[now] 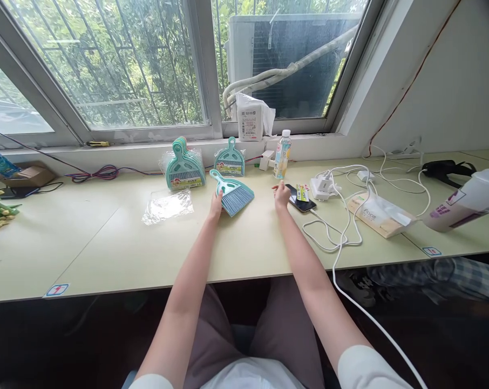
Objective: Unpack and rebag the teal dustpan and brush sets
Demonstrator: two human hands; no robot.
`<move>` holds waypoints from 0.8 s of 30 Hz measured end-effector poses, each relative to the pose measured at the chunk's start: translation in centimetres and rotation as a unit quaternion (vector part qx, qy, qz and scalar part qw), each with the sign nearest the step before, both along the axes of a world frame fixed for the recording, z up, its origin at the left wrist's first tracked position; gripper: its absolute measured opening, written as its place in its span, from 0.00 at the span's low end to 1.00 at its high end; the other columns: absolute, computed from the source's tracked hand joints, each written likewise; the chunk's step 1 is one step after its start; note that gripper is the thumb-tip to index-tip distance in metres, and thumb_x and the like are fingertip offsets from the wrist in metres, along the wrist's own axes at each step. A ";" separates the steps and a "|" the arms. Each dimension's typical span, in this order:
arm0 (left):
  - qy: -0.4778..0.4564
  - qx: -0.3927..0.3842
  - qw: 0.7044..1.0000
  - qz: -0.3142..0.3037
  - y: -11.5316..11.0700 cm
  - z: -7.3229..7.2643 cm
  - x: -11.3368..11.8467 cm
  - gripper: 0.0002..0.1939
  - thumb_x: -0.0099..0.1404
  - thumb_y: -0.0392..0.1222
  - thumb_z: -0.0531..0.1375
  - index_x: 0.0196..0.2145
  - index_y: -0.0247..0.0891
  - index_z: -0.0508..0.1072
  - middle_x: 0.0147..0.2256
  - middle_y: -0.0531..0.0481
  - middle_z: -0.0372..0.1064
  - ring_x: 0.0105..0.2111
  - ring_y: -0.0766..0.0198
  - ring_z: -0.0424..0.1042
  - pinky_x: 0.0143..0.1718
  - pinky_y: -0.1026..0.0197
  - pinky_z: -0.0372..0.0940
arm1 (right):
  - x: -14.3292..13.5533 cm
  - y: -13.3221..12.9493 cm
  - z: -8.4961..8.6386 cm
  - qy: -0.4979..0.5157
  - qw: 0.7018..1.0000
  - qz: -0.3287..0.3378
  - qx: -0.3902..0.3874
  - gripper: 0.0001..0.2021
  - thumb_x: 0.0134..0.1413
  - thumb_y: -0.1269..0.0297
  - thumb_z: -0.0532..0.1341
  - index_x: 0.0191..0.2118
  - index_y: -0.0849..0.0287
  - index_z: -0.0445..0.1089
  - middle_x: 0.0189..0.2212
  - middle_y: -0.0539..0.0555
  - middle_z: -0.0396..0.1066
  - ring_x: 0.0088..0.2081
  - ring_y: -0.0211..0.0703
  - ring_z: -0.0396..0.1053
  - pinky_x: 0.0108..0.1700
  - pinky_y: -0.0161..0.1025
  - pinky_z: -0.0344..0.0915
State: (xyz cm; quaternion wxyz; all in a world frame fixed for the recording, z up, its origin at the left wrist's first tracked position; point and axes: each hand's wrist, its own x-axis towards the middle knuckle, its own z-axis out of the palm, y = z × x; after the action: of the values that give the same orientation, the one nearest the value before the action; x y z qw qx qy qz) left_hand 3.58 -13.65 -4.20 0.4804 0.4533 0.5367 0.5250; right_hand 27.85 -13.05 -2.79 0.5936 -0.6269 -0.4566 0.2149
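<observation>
My left hand (pixel 216 205) grips the left edge of a small teal dustpan and brush set (pixel 234 195), thumb along its side. Grey-blue bristles spread toward the front, and its handle points back left. My right hand (pixel 282 195) is closed beside a phone (pixel 300 199), with fingers curled; whatever they may hold is hidden. A yellow-green label (pixel 302 193) lies on the phone. Left of my left hand, a clear plastic wrapper (pixel 169 206) lies flat. Behind it stand several stacked dustpan sets (pixel 183 166) in wrapping, and another wrapped set (pixel 230 159) leans near the sill.
A drink bottle (pixel 283 155) and tissue pack (pixel 250 120) are at the back. Rightward are a charger block (pixel 324 186), looping white cables (pixel 344 243), another tissue pack (pixel 378 212) and a tilted cup (pixel 467 201). Bundled wires (pixel 94 174) and a cardboard box (pixel 36 174) lie left.
</observation>
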 end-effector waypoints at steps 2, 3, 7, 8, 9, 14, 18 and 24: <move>0.023 0.051 0.998 -0.034 -0.7 0.2 1.0 0.29 0.67 0.62 0.48 0.53 0.37 0.67 0.44 0.41 0.71 0.42 0.54 0.73 0.42 0.54 0.67 | -2.8 -0.6 0.1 -0.121 0.993 0.007 0.003 0.29 0.66 0.48 0.41 0.30 0.59 0.71 0.27 0.57 0.73 0.30 0.43 0.70 0.35 0.38 0.64; 0.037 0.087 0.994 -0.051 -1.1 0.3 1.6 0.29 0.67 0.62 0.47 0.51 0.37 0.68 0.45 0.41 0.71 0.45 0.54 0.72 0.45 0.54 0.66 | -4.1 -1.0 0.2 -0.188 0.982 0.034 0.011 0.25 0.66 0.50 0.43 0.33 0.59 0.72 0.33 0.58 0.74 0.36 0.45 0.71 0.37 0.38 0.63; 0.099 0.186 0.973 -0.091 -2.7 0.7 3.3 0.28 0.66 0.63 0.49 0.48 0.37 0.70 0.45 0.43 0.71 0.48 0.54 0.68 0.50 0.56 0.61 | -7.5 -2.6 0.5 -0.354 0.933 0.057 0.037 0.15 0.66 0.59 0.49 0.44 0.60 0.70 0.46 0.63 0.69 0.49 0.51 0.64 0.44 0.40 0.61; 0.112 0.193 0.971 -0.091 -3.0 0.8 3.4 0.28 0.65 0.63 0.50 0.47 0.37 0.70 0.44 0.44 0.71 0.47 0.55 0.68 0.49 0.56 0.61 | -7.7 -2.9 0.6 -0.360 0.931 0.049 0.037 0.15 0.66 0.60 0.48 0.45 0.60 0.69 0.45 0.63 0.69 0.49 0.51 0.64 0.44 0.40 0.60; 0.121 0.196 0.969 -0.085 -3.2 0.9 3.5 0.28 0.65 0.64 0.50 0.46 0.37 0.71 0.42 0.45 0.72 0.45 0.55 0.69 0.48 0.56 0.61 | -7.6 -3.0 0.7 -0.361 0.931 0.047 0.039 0.15 0.66 0.60 0.47 0.44 0.60 0.69 0.44 0.62 0.70 0.48 0.50 0.65 0.44 0.39 0.60; 0.083 0.170 0.976 -0.105 -3.0 1.2 3.1 0.31 0.65 0.66 0.46 0.38 0.35 0.74 0.36 0.44 0.73 0.41 0.53 0.70 0.44 0.54 0.63 | -6.0 -2.5 0.5 -0.308 0.950 0.047 0.023 0.22 0.67 0.57 0.45 0.31 0.59 0.72 0.33 0.60 0.73 0.38 0.47 0.69 0.39 0.38 0.59; 0.086 0.151 0.973 -0.155 -2.9 1.1 3.1 0.28 0.64 0.64 0.51 0.36 0.36 0.76 0.34 0.45 0.74 0.41 0.52 0.71 0.44 0.54 0.64 | -5.0 -1.7 0.2 -0.267 0.963 0.020 -0.003 0.28 0.68 0.55 0.42 0.22 0.58 0.70 0.26 0.60 0.73 0.33 0.46 0.70 0.39 0.38 0.60; 0.152 0.194 0.966 -0.073 -2.9 0.8 2.5 0.26 0.65 0.62 0.50 0.30 0.37 0.73 0.29 0.48 0.70 0.35 0.57 0.69 0.39 0.57 0.62 | -6.7 -2.5 0.2 -0.306 0.949 0.061 0.041 0.20 0.65 0.56 0.48 0.30 0.59 0.71 0.34 0.61 0.72 0.40 0.47 0.70 0.40 0.37 0.60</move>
State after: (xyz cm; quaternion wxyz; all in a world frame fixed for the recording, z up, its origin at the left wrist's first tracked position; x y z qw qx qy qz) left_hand 6.05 -16.54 -3.41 0.3330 0.6504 0.4568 0.5074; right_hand 21.15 -15.53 -2.61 0.4365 -0.6087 -0.6618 0.0297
